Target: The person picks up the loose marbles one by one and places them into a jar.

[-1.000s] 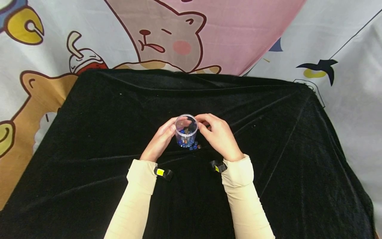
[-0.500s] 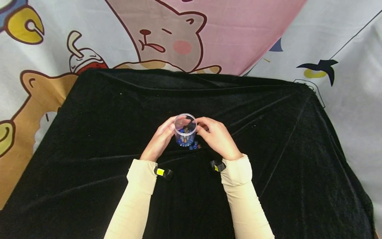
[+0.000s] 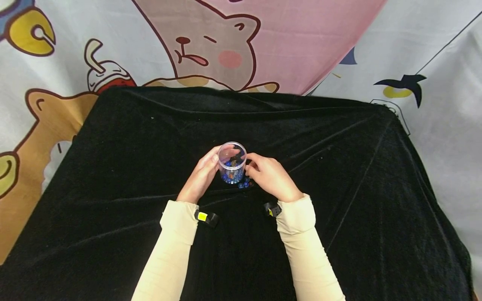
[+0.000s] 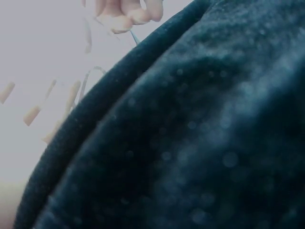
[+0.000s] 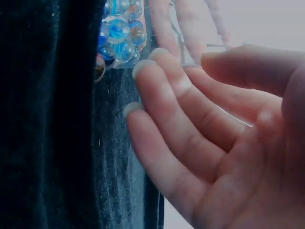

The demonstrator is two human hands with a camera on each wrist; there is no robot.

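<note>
A clear plastic jar [image 3: 232, 167] holds several blue and multicoloured glass marbles [image 5: 119, 40] in its lower part. My left hand [image 3: 203, 173] grips it from the left, thumb along the near side and fingers passing behind. Beside its right wall is my right hand [image 3: 272, 176], index fingertip close to the rim and thumb lower down. In the right wrist view that hand's fingers lie loosely bent under the jar's edge, nothing visible pinched between them. Several loose marbles [image 3: 244, 184] lie on the cloth at the jar's base, partly under the right fingertips.
A black velvet cloth [image 3: 158, 159] with shallow folds covers the table. Behind it hangs a cartoon-printed curtain [image 3: 286, 46]. A black band [image 3: 206, 218] is strapped at the left wrist and another band [image 3: 273, 210] at the right.
The jar has shifted slightly left in the left hand's grip. My right hand has moved left and lower along the jar, its thumb now near the loose marbles.
</note>
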